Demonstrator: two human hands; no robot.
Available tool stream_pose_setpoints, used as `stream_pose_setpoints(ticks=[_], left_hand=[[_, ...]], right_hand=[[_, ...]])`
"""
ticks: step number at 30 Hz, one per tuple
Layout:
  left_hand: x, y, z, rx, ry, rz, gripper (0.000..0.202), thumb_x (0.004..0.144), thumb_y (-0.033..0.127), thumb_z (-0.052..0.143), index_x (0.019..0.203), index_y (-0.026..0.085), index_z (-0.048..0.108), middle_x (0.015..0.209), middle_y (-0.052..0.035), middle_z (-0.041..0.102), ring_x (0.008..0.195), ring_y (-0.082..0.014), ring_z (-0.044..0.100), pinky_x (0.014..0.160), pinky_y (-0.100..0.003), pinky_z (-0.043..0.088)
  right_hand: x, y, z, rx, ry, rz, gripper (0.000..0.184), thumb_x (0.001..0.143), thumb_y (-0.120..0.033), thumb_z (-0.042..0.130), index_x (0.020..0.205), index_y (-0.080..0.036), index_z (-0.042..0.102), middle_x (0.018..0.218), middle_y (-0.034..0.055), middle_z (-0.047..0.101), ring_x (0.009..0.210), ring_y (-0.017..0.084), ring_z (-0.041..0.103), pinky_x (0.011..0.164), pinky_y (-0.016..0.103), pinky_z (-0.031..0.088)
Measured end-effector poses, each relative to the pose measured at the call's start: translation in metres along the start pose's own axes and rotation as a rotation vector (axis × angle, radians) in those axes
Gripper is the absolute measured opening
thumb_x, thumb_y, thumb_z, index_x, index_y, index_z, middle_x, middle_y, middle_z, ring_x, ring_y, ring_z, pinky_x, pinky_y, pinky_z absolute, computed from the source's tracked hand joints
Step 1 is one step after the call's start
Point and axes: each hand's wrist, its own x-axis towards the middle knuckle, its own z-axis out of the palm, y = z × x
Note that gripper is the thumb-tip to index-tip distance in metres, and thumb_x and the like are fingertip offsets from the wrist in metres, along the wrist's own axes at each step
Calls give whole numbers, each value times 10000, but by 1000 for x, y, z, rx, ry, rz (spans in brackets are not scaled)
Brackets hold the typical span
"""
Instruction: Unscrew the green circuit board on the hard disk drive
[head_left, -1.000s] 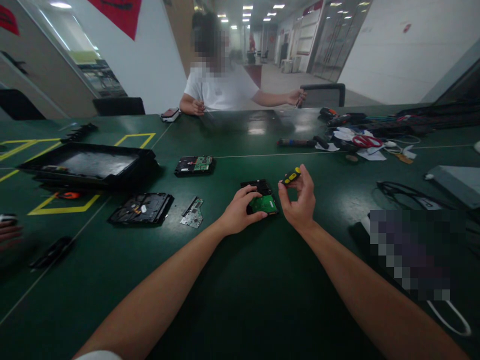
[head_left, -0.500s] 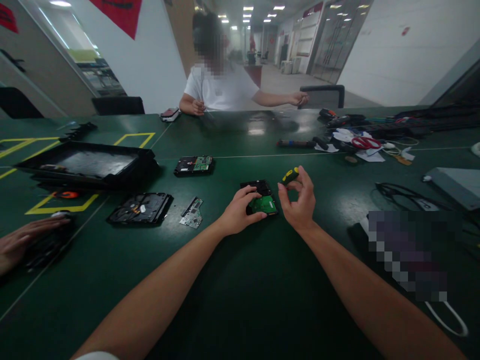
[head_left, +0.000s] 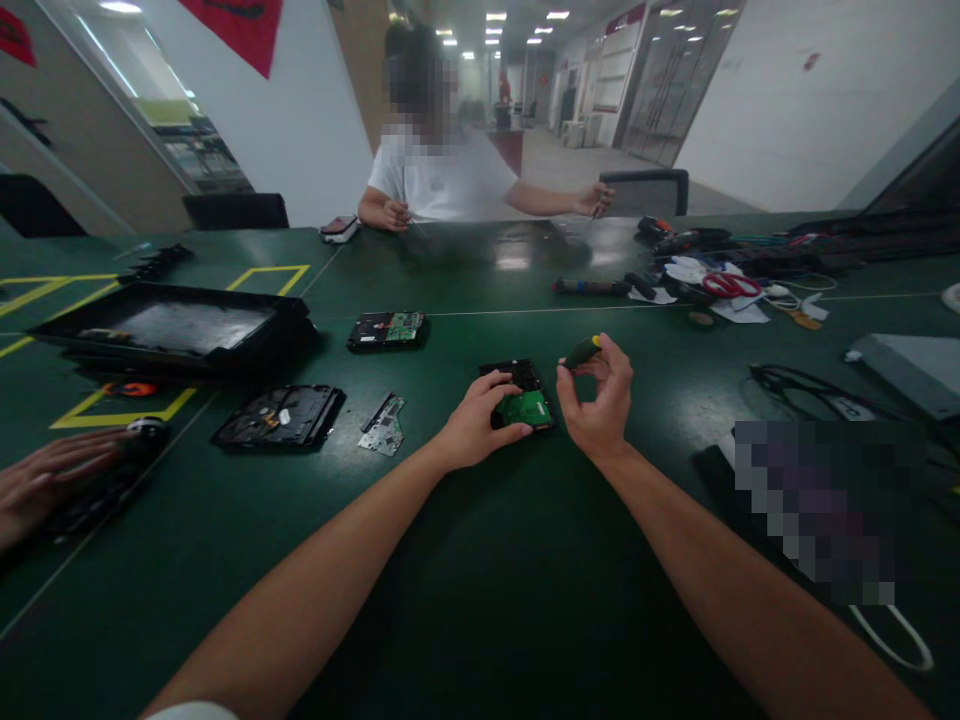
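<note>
A hard drive (head_left: 534,407) with a green circuit board lies on the table in front of me. My left hand (head_left: 484,420) grips it from the left, fingers over the top and thumb along the near edge. To its right, my right hand (head_left: 601,405) pinches the handle of a screwdriver (head_left: 583,353), dark green with a yellow end, between thumb and fingers. The handle slants down to the left, toward the drive. I cannot make out its shaft or tip. Left of my left hand lies a loose circuit board (head_left: 384,427).
Two more hard drives, one nearer (head_left: 281,418) and one farther (head_left: 388,330), lie to the left. Beyond is a black tray (head_left: 172,325). A co-worker's hand (head_left: 56,475) works at far left; another person (head_left: 442,180) sits opposite. Cables and papers (head_left: 739,285) lie right.
The screwdriver handle has turned in my right hand, showing less yellow. My left hand stays on the hard drive. The co-worker's hand at far left has shifted slightly.
</note>
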Motion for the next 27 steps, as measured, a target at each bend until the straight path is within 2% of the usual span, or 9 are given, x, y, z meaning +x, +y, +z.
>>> stream_pose_setpoints(ticks=[3, 8, 13, 17, 23, 27], left_hand=[[0, 1, 0, -4, -1, 0, 589, 882, 447, 831, 1398, 242, 635, 1588, -159, 510, 1558, -357, 408, 1290, -586, 352], [0, 2, 0, -9, 8, 5, 588, 881, 444, 834, 1392, 230, 638, 1583, -166, 512, 1546, -358, 423, 1287, -583, 357], [0, 3, -1, -12, 0, 7, 591, 888, 451, 827, 1396, 219, 637, 1583, -172, 509, 1551, -357, 415, 1291, -571, 355], [0, 1, -1, -5, -3, -4, 594, 891, 459, 823, 1403, 227, 630, 1596, -164, 500, 1559, -356, 402, 1291, -578, 353], [0, 2, -1, 2, -10, -5, 592, 896, 469, 819, 1401, 225, 630, 1598, -164, 501, 1558, -354, 405, 1288, -584, 358], [0, 3, -1, 3, 2, -1, 583, 886, 450, 831, 1391, 232, 637, 1589, -163, 509, 1557, -354, 410, 1291, -588, 354]], right_hand=[[0, 0, -1, -15, -12, -15, 743, 979, -260, 720, 1626, -333, 362, 1397, 129, 602, 1050, 277, 740, 826, 478, 705], [2, -6, -1, 23, -61, -30, 695, 1041, -240, 618, 1656, -332, 307, 1467, 134, 602, 1070, 262, 772, 902, 476, 694], [2, -5, -1, -27, -25, -2, 770, 1015, -285, 688, 1672, -324, 289, 1430, 137, 639, 1004, 259, 773, 871, 475, 693], [1, -3, -2, -84, -11, 7, 783, 986, -329, 732, 1658, -342, 331, 1398, 128, 641, 929, 253, 742, 821, 486, 693], [1, -5, 0, 20, -65, 0, 741, 1039, -262, 616, 1688, -317, 263, 1450, 148, 605, 1063, 269, 763, 916, 497, 686], [1, -2, 1, -1, -16, -5, 750, 1002, -256, 681, 1655, -327, 320, 1392, 134, 605, 986, 248, 758, 850, 468, 700]])
